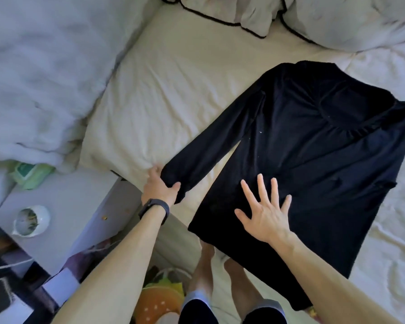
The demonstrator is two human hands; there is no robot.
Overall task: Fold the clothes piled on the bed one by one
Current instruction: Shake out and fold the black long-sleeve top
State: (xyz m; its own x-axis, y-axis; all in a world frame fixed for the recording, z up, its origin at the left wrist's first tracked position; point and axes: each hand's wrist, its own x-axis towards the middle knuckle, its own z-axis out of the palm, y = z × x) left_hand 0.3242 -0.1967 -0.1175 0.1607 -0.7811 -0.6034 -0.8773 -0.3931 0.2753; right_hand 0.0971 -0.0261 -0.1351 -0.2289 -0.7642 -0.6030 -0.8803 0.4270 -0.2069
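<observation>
Black long-sleeved top (313, 146) lies flat, slightly creased, on the cream bed (173, 78) at right of frame, left grip (160, 187) holding its sleeve (215, 141) cuff at centre, right grip (264, 212) splayed wide over its lower part.

Left hand (160, 184) grips sleeve (211, 146); right hand (264, 211) flat.

No writing, brand, number or sign can be read anywhere in the view. The green packet (32, 175) on the desk (68, 202) has a darker panel that may be a label, but it is too blurred to make out. The dark wristband (155, 208) shows nothing legible. The black long-sleeved top (313, 148) bears only a few pale specks.
</observation>
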